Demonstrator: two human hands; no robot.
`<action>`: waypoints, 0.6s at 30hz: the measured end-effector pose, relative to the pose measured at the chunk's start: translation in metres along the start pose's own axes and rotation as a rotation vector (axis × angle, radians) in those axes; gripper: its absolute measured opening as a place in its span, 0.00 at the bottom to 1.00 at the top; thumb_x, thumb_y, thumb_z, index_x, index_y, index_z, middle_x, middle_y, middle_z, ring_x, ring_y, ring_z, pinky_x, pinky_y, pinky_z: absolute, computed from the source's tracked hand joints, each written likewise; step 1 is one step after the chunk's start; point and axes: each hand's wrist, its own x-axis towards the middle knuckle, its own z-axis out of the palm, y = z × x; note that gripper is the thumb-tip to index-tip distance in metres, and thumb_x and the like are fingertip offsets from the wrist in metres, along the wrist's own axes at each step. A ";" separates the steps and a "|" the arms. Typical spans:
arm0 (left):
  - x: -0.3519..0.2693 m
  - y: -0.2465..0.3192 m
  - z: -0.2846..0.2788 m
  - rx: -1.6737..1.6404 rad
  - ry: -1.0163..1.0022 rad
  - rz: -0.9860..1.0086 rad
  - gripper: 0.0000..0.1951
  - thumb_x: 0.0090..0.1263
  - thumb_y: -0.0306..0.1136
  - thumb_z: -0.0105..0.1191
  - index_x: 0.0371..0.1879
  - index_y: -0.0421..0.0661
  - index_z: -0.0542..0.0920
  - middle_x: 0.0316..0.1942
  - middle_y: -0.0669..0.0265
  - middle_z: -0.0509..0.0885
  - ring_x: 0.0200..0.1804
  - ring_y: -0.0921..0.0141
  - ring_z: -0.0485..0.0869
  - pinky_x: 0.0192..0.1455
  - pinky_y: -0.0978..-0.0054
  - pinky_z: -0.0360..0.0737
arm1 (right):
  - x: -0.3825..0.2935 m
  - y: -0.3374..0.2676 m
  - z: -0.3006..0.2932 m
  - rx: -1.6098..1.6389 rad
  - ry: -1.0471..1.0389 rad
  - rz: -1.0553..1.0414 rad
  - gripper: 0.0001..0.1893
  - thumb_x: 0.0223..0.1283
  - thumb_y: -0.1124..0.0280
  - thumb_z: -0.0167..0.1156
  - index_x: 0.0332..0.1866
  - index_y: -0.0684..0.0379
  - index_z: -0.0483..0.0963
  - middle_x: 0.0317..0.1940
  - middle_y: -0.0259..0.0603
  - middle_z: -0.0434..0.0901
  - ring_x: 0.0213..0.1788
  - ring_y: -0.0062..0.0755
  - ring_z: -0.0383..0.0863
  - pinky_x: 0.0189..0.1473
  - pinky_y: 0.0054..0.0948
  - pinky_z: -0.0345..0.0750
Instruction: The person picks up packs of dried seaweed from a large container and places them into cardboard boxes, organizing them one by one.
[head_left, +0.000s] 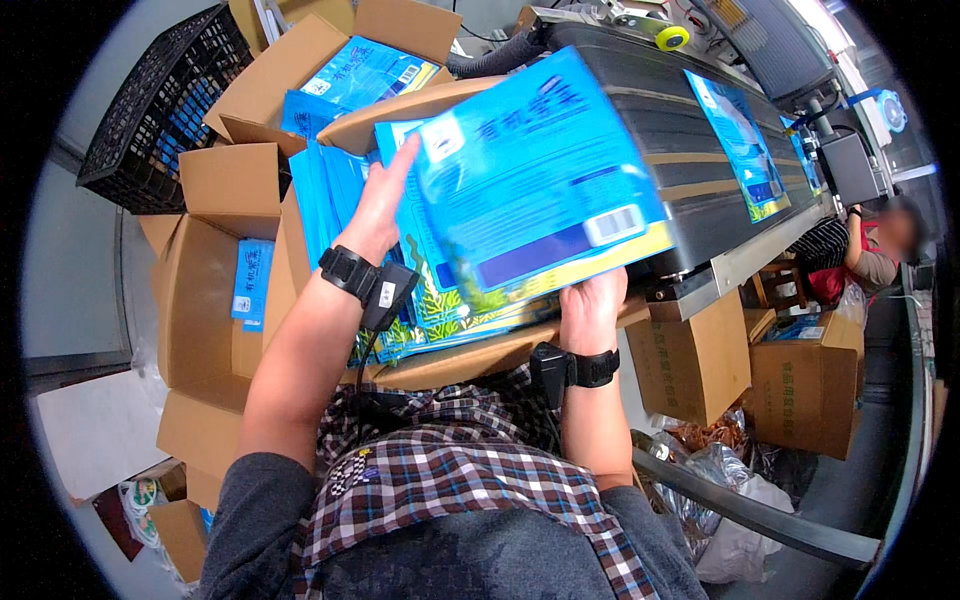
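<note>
A flat blue printed plastic pouch (540, 180), slightly blurred, is raised in front of me, its barcode edge toward my body. My right hand (595, 296) grips its near edge from below, the fingers hidden behind it. At its left edge is my left hand (384, 199), with the thumb along the pouches and the other fingers partly hidden among them. Beneath both hands, an open cardboard box (450, 366) holds many more blue pouches (322, 199), some standing on edge. Black straps with small devices circle both wrists.
A black conveyor belt (660, 127) at right carries blue pouches (739, 146) under a machine head (851, 165). Left stand an open box (202, 300), another pouch-filled box (262, 82) and a black crate (161, 105). A metal rail (750, 499) runs lower right; a person (862, 251) sits beyond.
</note>
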 end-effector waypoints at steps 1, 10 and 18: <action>0.001 -0.003 -0.002 0.138 -0.010 0.078 0.22 0.63 0.24 0.58 0.55 0.36 0.68 0.52 0.52 0.78 0.51 0.63 0.80 0.52 0.66 0.79 | -0.002 -0.002 0.003 0.051 0.019 0.019 0.15 0.69 0.67 0.51 0.55 0.64 0.71 0.51 0.41 0.77 0.50 0.35 0.78 0.52 0.35 0.77; 0.010 -0.012 -0.013 0.411 0.024 0.144 0.17 0.66 0.18 0.50 0.54 0.33 0.67 0.50 0.50 0.79 0.48 0.61 0.82 0.46 0.64 0.84 | -0.017 -0.025 0.019 0.333 0.001 0.057 0.22 0.65 0.61 0.47 0.58 0.64 0.70 0.60 0.46 0.72 0.63 0.44 0.69 0.66 0.44 0.64; 0.019 -0.016 -0.021 0.343 0.095 0.122 0.18 0.71 0.28 0.50 0.56 0.35 0.67 0.53 0.51 0.77 0.50 0.62 0.81 0.48 0.63 0.83 | -0.009 -0.005 0.016 -0.104 0.134 -0.055 0.16 0.61 0.81 0.53 0.55 0.65 0.71 0.49 0.41 0.77 0.47 0.34 0.79 0.50 0.35 0.77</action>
